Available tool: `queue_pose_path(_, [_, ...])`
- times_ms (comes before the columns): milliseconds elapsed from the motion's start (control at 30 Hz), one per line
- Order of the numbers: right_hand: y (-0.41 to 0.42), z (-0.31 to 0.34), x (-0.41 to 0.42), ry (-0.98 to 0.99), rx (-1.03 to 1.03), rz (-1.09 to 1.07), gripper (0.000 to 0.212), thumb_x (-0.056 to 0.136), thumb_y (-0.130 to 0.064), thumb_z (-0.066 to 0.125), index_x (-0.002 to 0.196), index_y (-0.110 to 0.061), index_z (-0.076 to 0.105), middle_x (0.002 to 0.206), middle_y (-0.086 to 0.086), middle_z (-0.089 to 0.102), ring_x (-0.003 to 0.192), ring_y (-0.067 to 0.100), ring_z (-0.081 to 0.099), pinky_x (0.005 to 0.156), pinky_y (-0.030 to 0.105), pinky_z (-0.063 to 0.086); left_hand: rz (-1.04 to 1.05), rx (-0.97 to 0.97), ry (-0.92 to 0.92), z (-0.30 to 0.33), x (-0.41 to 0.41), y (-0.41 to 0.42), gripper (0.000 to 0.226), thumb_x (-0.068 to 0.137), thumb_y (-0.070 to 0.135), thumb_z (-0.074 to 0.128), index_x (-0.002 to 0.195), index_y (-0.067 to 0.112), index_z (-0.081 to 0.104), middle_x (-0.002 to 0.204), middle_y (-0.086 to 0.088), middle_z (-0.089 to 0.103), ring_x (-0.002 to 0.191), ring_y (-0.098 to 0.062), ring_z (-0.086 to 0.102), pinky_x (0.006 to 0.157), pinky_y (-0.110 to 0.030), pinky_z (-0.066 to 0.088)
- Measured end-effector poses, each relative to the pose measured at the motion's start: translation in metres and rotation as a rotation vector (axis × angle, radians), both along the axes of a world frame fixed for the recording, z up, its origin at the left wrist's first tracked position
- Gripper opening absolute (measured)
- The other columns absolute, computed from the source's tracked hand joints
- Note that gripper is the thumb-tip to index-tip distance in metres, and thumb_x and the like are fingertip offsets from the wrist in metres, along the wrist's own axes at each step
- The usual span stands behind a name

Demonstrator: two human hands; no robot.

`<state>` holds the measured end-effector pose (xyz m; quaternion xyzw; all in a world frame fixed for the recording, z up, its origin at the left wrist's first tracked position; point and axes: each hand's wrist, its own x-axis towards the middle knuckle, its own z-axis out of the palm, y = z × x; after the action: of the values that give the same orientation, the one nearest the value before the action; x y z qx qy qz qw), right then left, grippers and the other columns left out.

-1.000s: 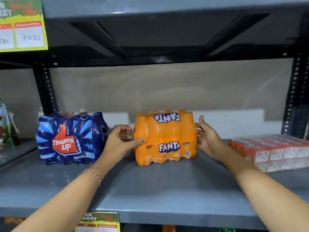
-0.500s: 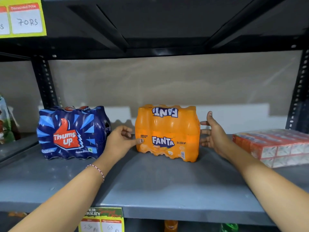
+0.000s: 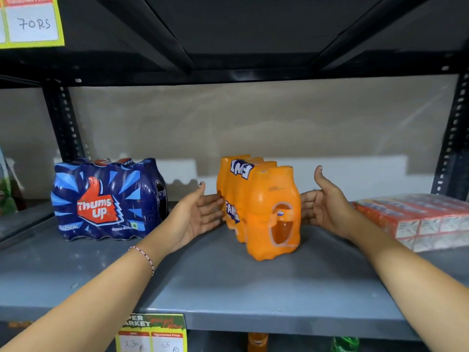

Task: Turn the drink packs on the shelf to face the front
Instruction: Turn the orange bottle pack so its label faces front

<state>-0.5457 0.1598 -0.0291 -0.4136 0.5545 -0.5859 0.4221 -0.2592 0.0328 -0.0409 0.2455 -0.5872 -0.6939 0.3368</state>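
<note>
Two open hands were what you had on the job, with nothing clasped in either. Nearest you ran the grey shelf (image 3: 228, 288), its front lip carrying a price tag (image 3: 152, 332). Your left hand (image 3: 195, 214) lay palm-in, fingertips touching the left flank of the orange Fanta pack (image 3: 258, 209); your right hand (image 3: 324, 201) stood spread just beside its right flank, and whether it touched I could not tell. That pack sat mid-shelf, skewed so its narrow end, with a bottle showing through an oval gap in the wrap, pointed at you, while the printed side angled off to the left. It looked like soft shrink-wrap over small bottles, ridged along the base and likely to slide rather than tip.

By my judgement you were about halfway. The blue Thums Up pack (image 3: 106, 199) to the left already showed its logo squarely forward, so the orange one remained to be swung round. A flat red carton pack (image 3: 421, 219) lay to the right, well apart.
</note>
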Motion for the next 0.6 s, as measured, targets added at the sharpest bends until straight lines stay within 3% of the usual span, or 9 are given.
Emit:
queue_pose_path(67, [0.005, 0.002, 0.004, 0.004, 0.036, 0.113, 0.103, 0.083, -0.085, 0.023, 0.077, 0.004, 0.077, 0.081, 0.023, 0.075, 0.069, 0.035, 0.072, 0.071, 0.038, 0.052, -0.121, -0.056, 0.005, 0.0, -0.002, 0.004, 0.104, 0.065, 0.074, 0.066, 0.144, 0.01, 0.044, 0.14, -0.007, 0.058, 0.127, -0.023, 0.055, 0.103, -0.036, 0.044])
queue_pose_path(133, [0.006, 0.002, 0.01, 0.029, 0.053, 0.17, 0.105, 0.086, -0.082, 0.02, 0.084, 0.005, 0.078, 0.084, 0.025, 0.077, 0.074, 0.036, 0.075, 0.071, 0.037, 0.055, -0.238, -0.188, -0.01, 0.0, -0.003, 0.009, 0.105, 0.06, 0.078, 0.068, 0.14, 0.013, 0.049, 0.126, -0.002, 0.066, 0.114, -0.02, 0.061, 0.087, -0.033, 0.044])
queue_pose_path(167, [0.004, 0.002, 0.013, 0.04, 0.044, 0.156, 0.103, 0.087, -0.081, 0.02, 0.088, 0.005, 0.077, 0.086, 0.025, 0.077, 0.077, 0.036, 0.076, 0.072, 0.037, 0.056, -0.282, -0.245, -0.011, -0.001, -0.004, 0.012, 0.101, 0.062, 0.075, 0.069, 0.139, 0.013, 0.049, 0.124, -0.005, 0.067, 0.111, -0.025, 0.062, 0.086, -0.034, 0.046])
queue_pose_path(267, [-0.007, -0.001, 0.014, 0.031, -0.046, -0.03, 0.088, 0.092, -0.075, 0.024, 0.096, -0.002, 0.074, 0.097, 0.021, 0.076, 0.082, 0.03, 0.075, 0.071, 0.036, 0.054, -0.345, -0.302, -0.035, -0.003, -0.005, 0.023, 0.099, 0.06, 0.047, 0.088, 0.142, 0.017, 0.043, 0.133, -0.009, 0.065, 0.122, -0.03, 0.061, 0.093, -0.038, 0.052])
queue_pose_path(400, [-0.015, -0.006, 0.008, -0.046, -0.108, -0.118, 0.072, 0.095, -0.069, 0.03, 0.122, -0.013, 0.066, 0.13, 0.013, 0.066, 0.119, 0.028, 0.061, 0.092, 0.046, 0.05, -0.208, -0.504, -0.161, -0.001, -0.007, 0.027, 0.083, 0.062, 0.003, 0.086, 0.134, 0.016, 0.049, 0.122, -0.005, 0.071, 0.112, -0.023, 0.068, 0.084, -0.033, 0.057])
queue_pose_path(500, [-0.018, -0.008, 0.009, -0.061, -0.105, -0.116, 0.076, 0.095, -0.069, 0.031, 0.137, -0.012, 0.057, 0.138, 0.01, 0.06, 0.129, 0.026, 0.054, 0.106, 0.051, 0.042, -0.172, -0.473, -0.145, 0.001, 0.0, 0.018, 0.069, 0.063, -0.006, 0.081, 0.126, 0.011, 0.057, 0.117, -0.01, 0.073, 0.108, -0.027, 0.069, 0.086, -0.037, 0.057])
queue_pose_path(600, [-0.019, -0.008, 0.01, -0.085, -0.132, -0.122, 0.076, 0.095, -0.068, 0.033, 0.141, -0.01, 0.052, 0.137, 0.014, 0.062, 0.127, 0.03, 0.058, 0.107, 0.052, 0.044, -0.185, -0.372, -0.097, 0.0, 0.009, 0.004, 0.06, 0.064, -0.011, 0.081, 0.119, 0.006, 0.065, 0.112, -0.015, 0.075, 0.105, -0.03, 0.07, 0.087, -0.038, 0.056])
